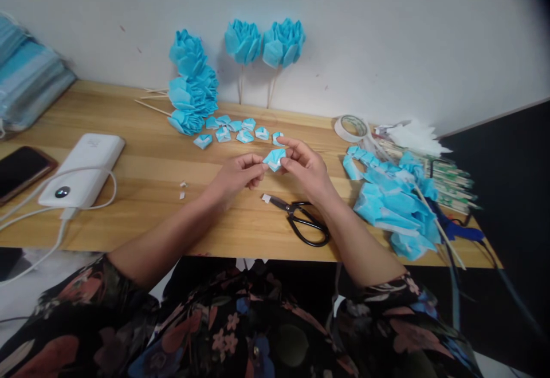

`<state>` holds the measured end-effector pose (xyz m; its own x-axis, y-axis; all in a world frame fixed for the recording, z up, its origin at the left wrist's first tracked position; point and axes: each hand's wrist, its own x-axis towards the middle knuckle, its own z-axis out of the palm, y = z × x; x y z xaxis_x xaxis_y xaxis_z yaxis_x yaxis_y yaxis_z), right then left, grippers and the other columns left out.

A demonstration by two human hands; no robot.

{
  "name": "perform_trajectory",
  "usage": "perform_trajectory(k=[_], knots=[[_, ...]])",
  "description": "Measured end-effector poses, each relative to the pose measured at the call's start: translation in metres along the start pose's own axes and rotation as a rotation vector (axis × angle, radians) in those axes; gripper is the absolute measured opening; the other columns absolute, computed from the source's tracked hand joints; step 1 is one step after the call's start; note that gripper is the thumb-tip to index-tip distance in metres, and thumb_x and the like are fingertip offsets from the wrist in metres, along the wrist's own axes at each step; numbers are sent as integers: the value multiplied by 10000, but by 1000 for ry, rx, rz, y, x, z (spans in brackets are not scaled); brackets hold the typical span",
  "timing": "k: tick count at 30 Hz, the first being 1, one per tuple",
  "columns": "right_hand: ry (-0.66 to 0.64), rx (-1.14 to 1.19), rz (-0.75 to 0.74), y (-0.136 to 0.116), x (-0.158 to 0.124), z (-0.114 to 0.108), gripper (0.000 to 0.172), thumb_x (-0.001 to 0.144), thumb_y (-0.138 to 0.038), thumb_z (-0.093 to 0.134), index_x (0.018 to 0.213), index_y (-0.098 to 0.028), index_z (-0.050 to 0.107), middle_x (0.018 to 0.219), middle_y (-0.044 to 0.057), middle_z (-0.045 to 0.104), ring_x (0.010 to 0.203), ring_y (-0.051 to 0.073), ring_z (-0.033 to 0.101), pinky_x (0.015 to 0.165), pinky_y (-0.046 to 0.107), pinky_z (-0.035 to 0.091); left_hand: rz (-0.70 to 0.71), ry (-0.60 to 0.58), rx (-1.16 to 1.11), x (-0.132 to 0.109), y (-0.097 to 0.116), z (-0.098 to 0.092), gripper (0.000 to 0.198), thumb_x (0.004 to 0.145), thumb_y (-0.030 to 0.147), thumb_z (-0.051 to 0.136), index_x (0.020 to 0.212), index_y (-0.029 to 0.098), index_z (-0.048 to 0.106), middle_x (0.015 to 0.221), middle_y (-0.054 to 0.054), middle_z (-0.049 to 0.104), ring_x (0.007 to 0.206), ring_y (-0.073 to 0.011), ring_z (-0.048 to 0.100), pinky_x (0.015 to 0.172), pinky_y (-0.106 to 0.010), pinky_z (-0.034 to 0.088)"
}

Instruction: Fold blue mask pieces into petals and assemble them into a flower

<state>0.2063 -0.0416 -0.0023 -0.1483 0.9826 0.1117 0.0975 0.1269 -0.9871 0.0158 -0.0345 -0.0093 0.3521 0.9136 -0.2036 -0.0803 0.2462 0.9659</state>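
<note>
Between my two hands is a small folded blue petal (274,159) with a whitish strip on its front. My left hand (243,174) pinches its left corner between thumb and fingers. On the other side, my right hand (305,166) grips the right edge, thumb in front. Just beyond lie several similar folded blue pieces (245,136), loosely in rows. Black-handled scissors (307,223) rest below my right hand, with a white scrap of tape (266,199) at the blade tip. Two tiny white scraps (182,195) lie left of my left forearm.
Finished blue flowers on sticks (243,43) lean on the wall; more flowers (189,94) lie stacked left. At right are a tape roll (350,129), crumpled blue material (387,209), green-and-white packets (451,186) and a blue-handled tool (464,232). A power bank (83,169) and phone (23,170) sit left.
</note>
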Motion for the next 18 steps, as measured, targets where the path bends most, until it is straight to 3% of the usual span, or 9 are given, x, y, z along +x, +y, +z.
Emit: perform_trajectory(k=[6, 10, 13, 18], knots=[[29, 29, 9, -4, 1, -1, 356, 877, -414, 652, 1198, -260, 650, 813, -16, 584, 744, 139, 574, 705, 304, 556, 48, 40, -47, 2, 1, -2, 195, 786, 281, 734, 703, 167, 600, 580, 39, 561, 490, -55, 473, 503, -198, 367], [101, -167, 19, -11, -1, -9, 183, 887, -365, 621, 981, -223, 687, 785, -9, 625, 684, 118, 544, 618, 258, 474, 119, 130, -108, 4, 7, -6, 199, 798, 221, 704, 669, 170, 562, 549, 42, 552, 461, -52, 460, 478, -189, 369], [-48, -415, -12, -20, -6, -13, 142, 875, -322, 637, 867, -196, 703, 753, -9, 654, 646, 107, 525, 623, 262, 423, 158, 171, -152, 6, 11, -9, 209, 822, 190, 679, 670, 178, 536, 546, 44, 552, 456, -54, 467, 469, -182, 367], [-406, -660, -81, -33, -17, -10, 135, 909, -264, 615, 899, -189, 727, 771, -12, 717, 641, 105, 579, 631, 250, 391, 148, 186, -138, 5, 15, -7, 229, 850, 168, 665, 675, 179, 519, 552, 49, 552, 461, -49, 479, 472, -175, 371]])
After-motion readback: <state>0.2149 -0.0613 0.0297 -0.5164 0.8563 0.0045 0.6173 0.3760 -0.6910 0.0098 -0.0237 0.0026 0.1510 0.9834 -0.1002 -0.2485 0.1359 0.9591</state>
